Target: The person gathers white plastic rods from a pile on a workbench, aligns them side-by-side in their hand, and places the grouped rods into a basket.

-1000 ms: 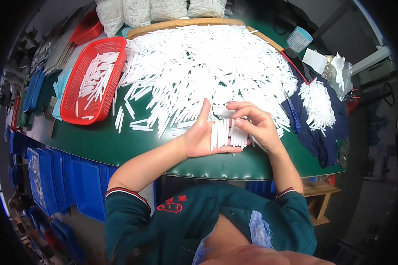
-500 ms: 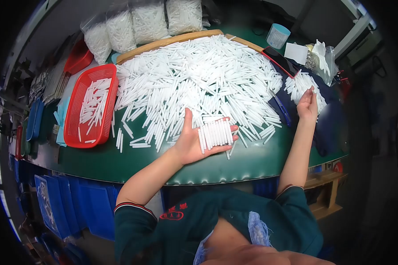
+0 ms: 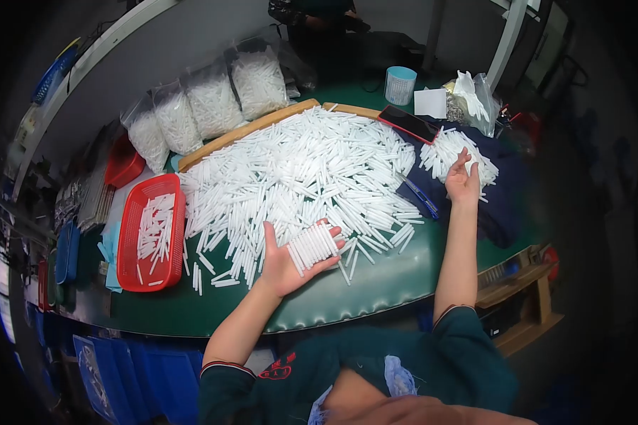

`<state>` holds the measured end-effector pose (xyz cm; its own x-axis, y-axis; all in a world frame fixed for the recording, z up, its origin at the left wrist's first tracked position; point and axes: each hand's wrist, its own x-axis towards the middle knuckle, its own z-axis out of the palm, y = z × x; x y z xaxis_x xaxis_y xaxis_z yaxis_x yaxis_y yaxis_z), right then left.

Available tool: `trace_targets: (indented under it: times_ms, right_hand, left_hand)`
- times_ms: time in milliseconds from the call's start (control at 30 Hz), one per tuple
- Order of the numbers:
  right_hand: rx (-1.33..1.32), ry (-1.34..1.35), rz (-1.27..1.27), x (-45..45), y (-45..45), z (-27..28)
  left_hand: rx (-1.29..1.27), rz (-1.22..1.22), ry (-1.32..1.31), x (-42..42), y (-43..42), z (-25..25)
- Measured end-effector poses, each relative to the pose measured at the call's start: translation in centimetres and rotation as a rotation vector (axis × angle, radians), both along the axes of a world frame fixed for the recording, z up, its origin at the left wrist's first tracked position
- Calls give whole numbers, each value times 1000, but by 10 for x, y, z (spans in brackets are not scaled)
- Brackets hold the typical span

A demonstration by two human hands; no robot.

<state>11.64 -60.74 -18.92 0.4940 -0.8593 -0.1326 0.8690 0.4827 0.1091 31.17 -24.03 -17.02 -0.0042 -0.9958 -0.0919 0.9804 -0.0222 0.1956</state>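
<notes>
The left hand [image 3: 282, 272] is lying palm up with its fingers spread, and a row of white sticks [image 3: 312, 249] is resting side by side across it. Just beyond that hand, a large heap of loose sticks [image 3: 283, 177] is covering much of the desk [image 3: 397, 276]. The right hand [image 3: 463, 183] is staying empty, fingers loosely parted and slightly bent, at a smaller pile [image 3: 443, 151]; whether it is touching is unclear. A red basket [image 3: 130, 248] is standing left of both hands.
</notes>
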Motion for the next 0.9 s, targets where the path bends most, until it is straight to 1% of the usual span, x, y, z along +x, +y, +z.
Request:
trace_targets:
  times_ms: [133,200,233,267,400,433,533,667,733,767,900]
  right_hand:
    - [-95,86,57,18,18,-8]
    - [-120,156,47,28,30,-4]
    - [-128,147,48,32,37,0]
    - [-142,167,64,36,44,5]
    - [-156,176,147,42,58,13]
    - [-118,193,160,43,61,16]
    - [-160,185,181,45,64,16]
    - [-183,205,185,49,71,22]
    - [-314,346,135,54,71,26]
    - [-312,347,130,57,68,29]
    - [-498,576,156,85,30,57]
  left_hand:
    - [-9,83,74,7,3,3]
    - [2,184,136,14,5,3]
    - [-2,226,22,18,5,4]
    - [-10,227,14,22,7,5]
    - [-97,336,108,38,14,5]
    - [-86,375,112,40,15,6]
    - [-85,412,186,47,19,5]
    - [-78,437,157,50,20,4]
    - [-77,435,150,50,19,4]
    - [-82,437,145,50,19,4]
    - [-87,433,168,51,20,0]
